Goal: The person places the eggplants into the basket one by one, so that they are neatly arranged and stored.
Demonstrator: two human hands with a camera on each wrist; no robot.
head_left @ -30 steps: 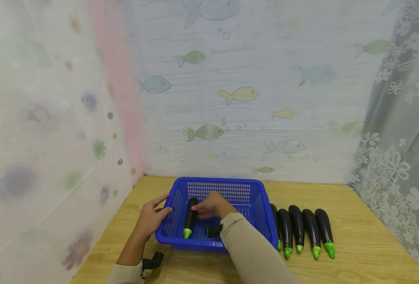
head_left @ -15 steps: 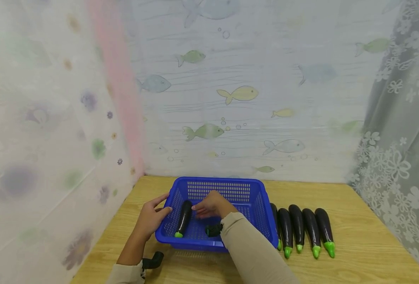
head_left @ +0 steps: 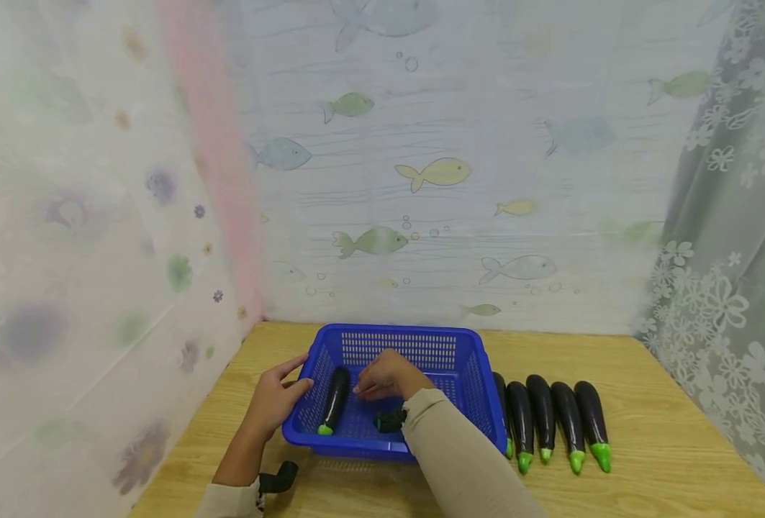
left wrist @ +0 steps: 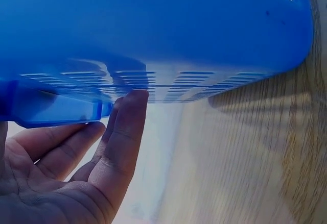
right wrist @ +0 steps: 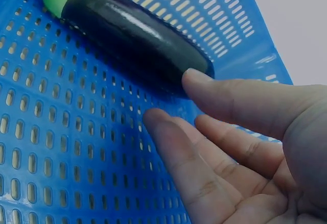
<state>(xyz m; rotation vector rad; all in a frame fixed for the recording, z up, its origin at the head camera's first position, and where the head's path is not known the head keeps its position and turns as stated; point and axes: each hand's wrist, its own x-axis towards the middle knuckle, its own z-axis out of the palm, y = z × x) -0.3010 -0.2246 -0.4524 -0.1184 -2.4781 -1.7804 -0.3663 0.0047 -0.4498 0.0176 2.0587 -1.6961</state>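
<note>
A dark purple eggplant (head_left: 335,400) with a green stem end lies in the blue plastic basket (head_left: 400,450), along its left wall. My right hand (head_left: 385,375) is inside the basket, just right of the eggplant. Nothing sits between its parted thumb and fingers. In the right wrist view the thumb tip overlaps the rounded end of the eggplant (right wrist: 135,38). My left hand (head_left: 277,396) holds the basket's left rim, thumb over the edge. In the left wrist view that hand's fingers (left wrist: 125,142) lie along the outside of the slotted wall, under the rim.
Several more eggplants (head_left: 540,414) lie side by side on the wooden table (head_left: 667,439), right of the basket, stem ends toward me. The nearest one is partly hidden by the basket. A fish-patterned curtain (head_left: 434,288) hangs behind the table, and a flowered one (head_left: 97,324) at left.
The eggplant in the basket has shifted left against the wall and been let go by my right hand, which has drawn slightly away from it. My left hand stays at the rim.
</note>
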